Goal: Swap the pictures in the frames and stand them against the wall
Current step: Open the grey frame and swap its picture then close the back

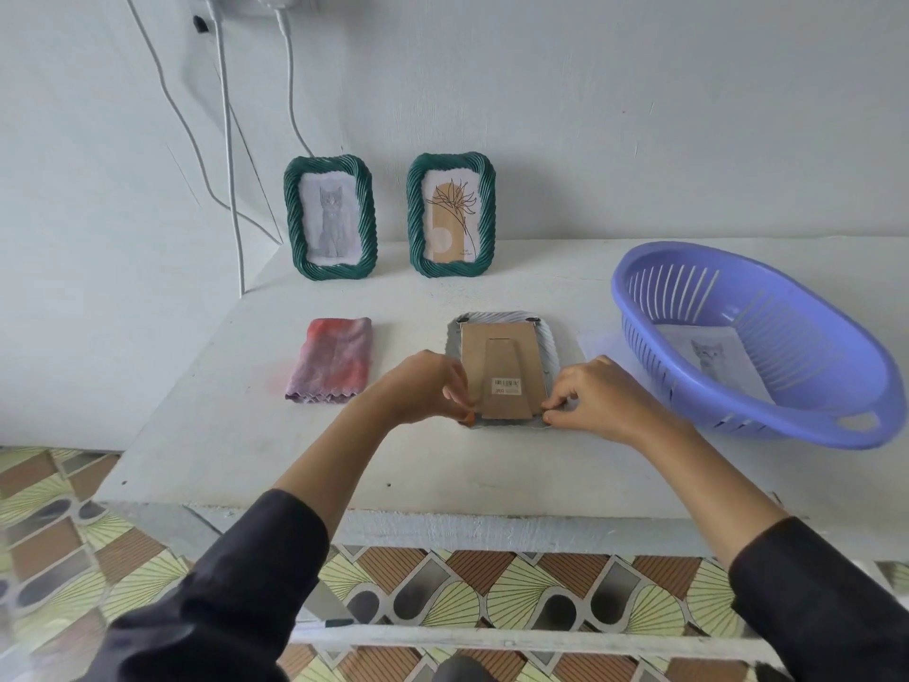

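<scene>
At the centre of the picture, a pale frame [501, 319] is laid face down on the desk [442, 465] so that its cardboard back [497, 356] is exposed, and its lower corners are pinched by the curled fingers of the left hand [423, 386] and the right hand [600, 396], probably to work the catches. Two green frames [330, 217] are already stood against the wall [639, 115] at upper left.

On the white tabletop [221, 425] we see a folded red-grey cloth [330, 359] at left and a purple slotted basket [826, 356] at right; white cables [226, 140] hang down the wall.
</scene>
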